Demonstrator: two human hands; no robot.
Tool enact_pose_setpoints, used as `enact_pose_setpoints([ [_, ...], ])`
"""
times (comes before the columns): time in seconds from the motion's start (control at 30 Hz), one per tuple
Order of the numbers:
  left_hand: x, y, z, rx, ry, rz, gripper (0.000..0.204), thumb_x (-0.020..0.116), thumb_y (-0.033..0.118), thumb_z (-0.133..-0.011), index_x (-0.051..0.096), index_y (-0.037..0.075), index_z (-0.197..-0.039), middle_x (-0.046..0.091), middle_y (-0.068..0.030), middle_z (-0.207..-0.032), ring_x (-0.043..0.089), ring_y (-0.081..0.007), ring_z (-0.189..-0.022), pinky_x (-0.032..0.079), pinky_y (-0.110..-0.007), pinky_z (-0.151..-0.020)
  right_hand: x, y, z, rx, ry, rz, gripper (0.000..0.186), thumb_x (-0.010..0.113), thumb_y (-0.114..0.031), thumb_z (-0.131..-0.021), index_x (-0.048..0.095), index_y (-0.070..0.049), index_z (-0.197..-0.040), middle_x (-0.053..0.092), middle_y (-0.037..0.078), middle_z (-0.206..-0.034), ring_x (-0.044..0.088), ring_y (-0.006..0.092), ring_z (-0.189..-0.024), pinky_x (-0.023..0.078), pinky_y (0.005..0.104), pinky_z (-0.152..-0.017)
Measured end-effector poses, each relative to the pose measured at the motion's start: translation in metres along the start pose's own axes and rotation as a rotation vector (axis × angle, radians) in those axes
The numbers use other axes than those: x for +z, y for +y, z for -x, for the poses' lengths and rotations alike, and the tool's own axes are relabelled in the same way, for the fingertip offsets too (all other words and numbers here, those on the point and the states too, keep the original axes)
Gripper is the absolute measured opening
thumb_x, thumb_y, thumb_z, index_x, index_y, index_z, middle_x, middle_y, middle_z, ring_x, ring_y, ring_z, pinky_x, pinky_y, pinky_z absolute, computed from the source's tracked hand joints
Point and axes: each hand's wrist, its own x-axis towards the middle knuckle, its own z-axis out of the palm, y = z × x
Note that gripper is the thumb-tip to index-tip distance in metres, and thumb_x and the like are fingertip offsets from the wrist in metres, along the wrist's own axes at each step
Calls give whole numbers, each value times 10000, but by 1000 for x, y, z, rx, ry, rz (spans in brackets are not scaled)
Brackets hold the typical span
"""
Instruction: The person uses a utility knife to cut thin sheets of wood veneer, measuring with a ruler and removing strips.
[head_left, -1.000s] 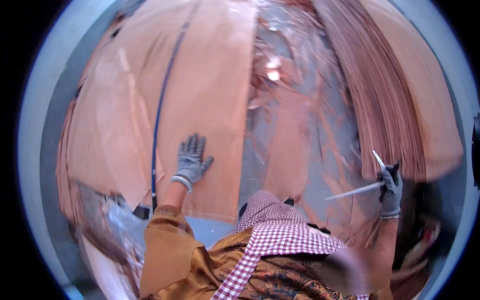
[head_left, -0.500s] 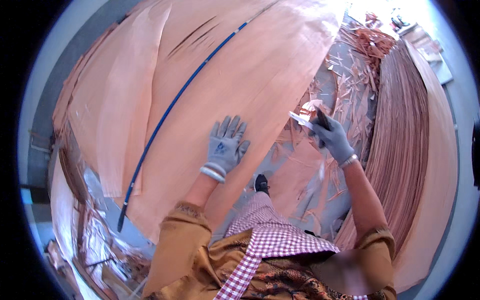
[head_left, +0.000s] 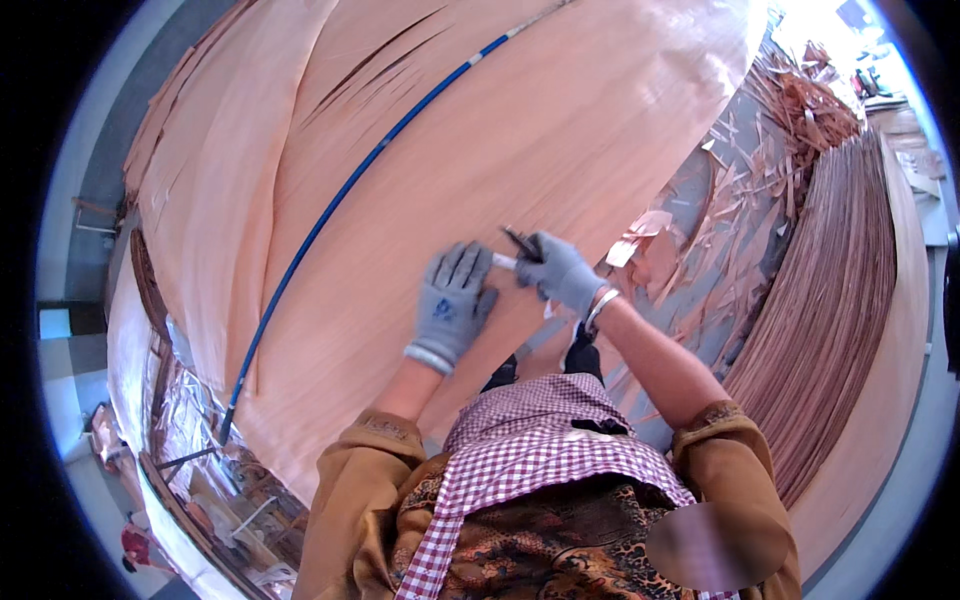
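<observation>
A broad, pinkish-tan wood veneer sheet [head_left: 400, 270] lies before me. My left hand [head_left: 453, 305], in a grey glove, rests flat on it near its right edge, fingers stretched out. Just beside those fingertips is my right hand [head_left: 562, 275], also gloved in grey and closed. From its grip stick out a slim dark tool [head_left: 519, 243] and a white strip [head_left: 503, 262] that reaches toward the left hand. Motion blur hides exactly what kind of tool it is and whether the strip touches the sheet.
Across the veneer runs a long blue pole [head_left: 360, 168]. Splits [head_left: 385, 55] open the sheet at its far end. A tall stack of veneer [head_left: 825, 320] stands at the right, with torn veneer scraps [head_left: 715, 200] on the floor before it. My shoes [head_left: 582, 355] are below the sheet's edge.
My right hand has moved left, from beyond the sheet's edge to over the sheet beside my left hand, bringing the dark tool and white strip. The left hand stays on the sheet.
</observation>
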Motion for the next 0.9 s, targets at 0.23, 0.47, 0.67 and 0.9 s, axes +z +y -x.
enact_pose_setpoints([
  [0.23, -18, 24, -12, -62, -107, -225, 478, 564, 264, -838, 496, 108, -1285, 471, -98, -1337, 410, -268, -1260, 249, -528, -1048, -129, 13, -45, -226, -106, 5, 131, 591, -126, -849, 555, -1, -836, 623, 105, -694, 634, 207, -610, 475, 316, -474],
  [0.47, 18, 79, -132, -3, 5, -187, 505, 551, 233, -821, 478, 45, -1284, 465, -166, -1322, 406, -315, -1249, 269, -454, -1067, -196, 43, -90, 86, -93, -290, 157, 590, -78, -857, 495, -5, -957, 621, 105, -715, 575, 139, -524, 427, 254, -404],
  [0.67, 60, 98, -206, -35, -44, -102, 518, 563, 255, -810, 484, 57, -1282, 468, -144, -1329, 403, -296, -1254, 263, -462, -1062, -202, 33, -84, 88, -119, -103, 245, 640, -185, -854, 474, -4, -853, 587, 88, -649, 594, 154, -550, 442, 294, -398],
  [0.9, 48, 108, -214, -22, -14, -178, 434, 572, 266, -806, 555, 117, -1213, 533, -112, -1261, 447, -274, -1216, 295, -469, -1021, -235, 75, -45, -328, -514, 50, 329, 628, -172, -792, 583, -27, -1083, 629, 150, -842, 611, 226, -730, 478, 335, -660],
])
